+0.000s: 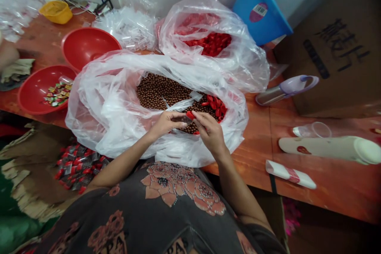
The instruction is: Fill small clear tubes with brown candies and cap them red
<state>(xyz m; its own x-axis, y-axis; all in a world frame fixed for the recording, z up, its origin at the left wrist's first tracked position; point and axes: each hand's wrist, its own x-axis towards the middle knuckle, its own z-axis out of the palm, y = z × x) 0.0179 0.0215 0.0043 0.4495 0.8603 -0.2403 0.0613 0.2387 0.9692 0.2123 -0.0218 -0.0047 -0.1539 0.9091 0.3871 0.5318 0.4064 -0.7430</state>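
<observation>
My left hand (169, 123) is closed around a small clear plastic container, mostly covered by the fingers. Against it, my right hand (210, 130) pinches a red plastic cap (190, 115). Both hands meet over a large white plastic bag (113, 99) whose mouth is spread wide. Inside the bag lie many small brown balls (160, 89), and a cluster of loose red caps (218, 107) rests on them at the right. Whether the cap is seated on the container cannot be made out.
Behind stand a bag of red caps (212, 43), a pile of clear containers (127, 27) and a blue bin (257, 12). Two red bowls (89, 43) sit left. Bottles (324, 147) and a cardboard box (336, 55) are right. Red-capped filled containers (80, 166) lie below the table.
</observation>
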